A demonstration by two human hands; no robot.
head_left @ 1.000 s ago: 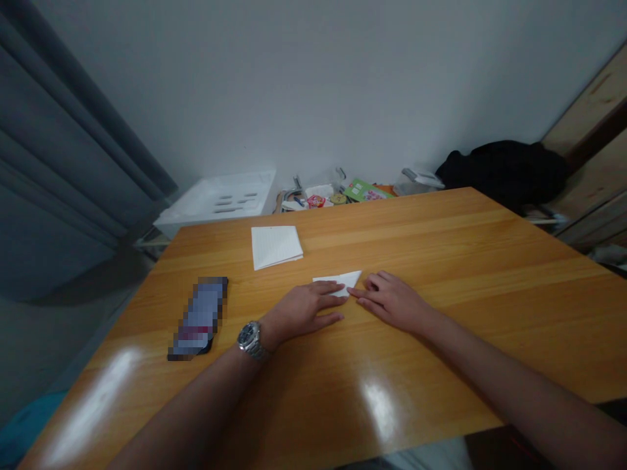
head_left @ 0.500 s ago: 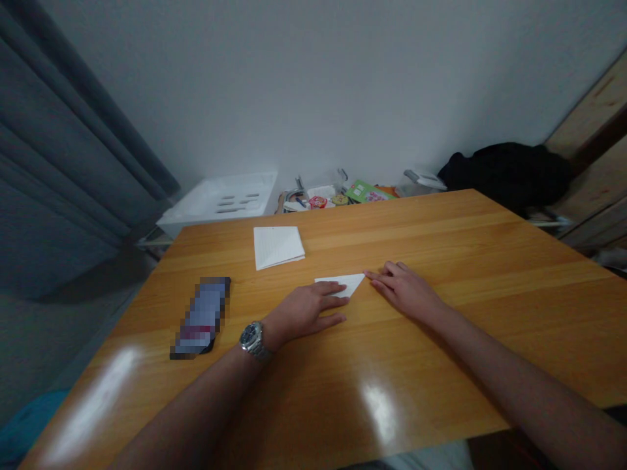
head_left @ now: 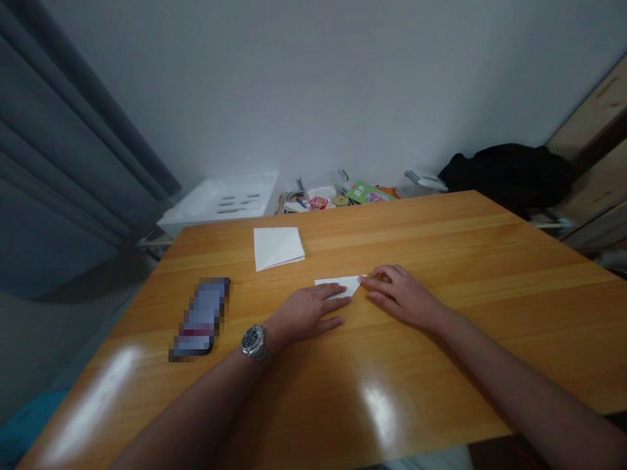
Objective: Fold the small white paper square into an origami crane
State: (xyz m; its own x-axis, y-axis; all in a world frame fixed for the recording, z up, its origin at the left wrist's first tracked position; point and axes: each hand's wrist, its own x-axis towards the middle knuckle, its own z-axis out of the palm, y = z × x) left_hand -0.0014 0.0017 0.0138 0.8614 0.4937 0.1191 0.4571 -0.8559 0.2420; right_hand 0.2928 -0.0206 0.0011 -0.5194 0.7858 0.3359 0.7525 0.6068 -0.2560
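A small folded white paper (head_left: 343,284) lies on the wooden table (head_left: 441,248). My left hand (head_left: 306,312), with a metal watch on its wrist, lies flat on the paper's near-left part, fingers stretched out. My right hand (head_left: 401,297) rests beside the paper's right tip, its fingertips curled together at that corner. Whether they grip the tip I cannot tell for sure.
A second folded white sheet (head_left: 277,247) lies farther back on the table. A dark phone (head_left: 200,318) lies to the left. Behind the table are a white plastic tray (head_left: 220,199), small clutter (head_left: 337,194) and a black bag (head_left: 509,173). Grey curtain at left.
My right hand first slid right along the paper's edge to its tip, then drew back toward the tip with fingers curling. The left hand stayed pressed on the paper.
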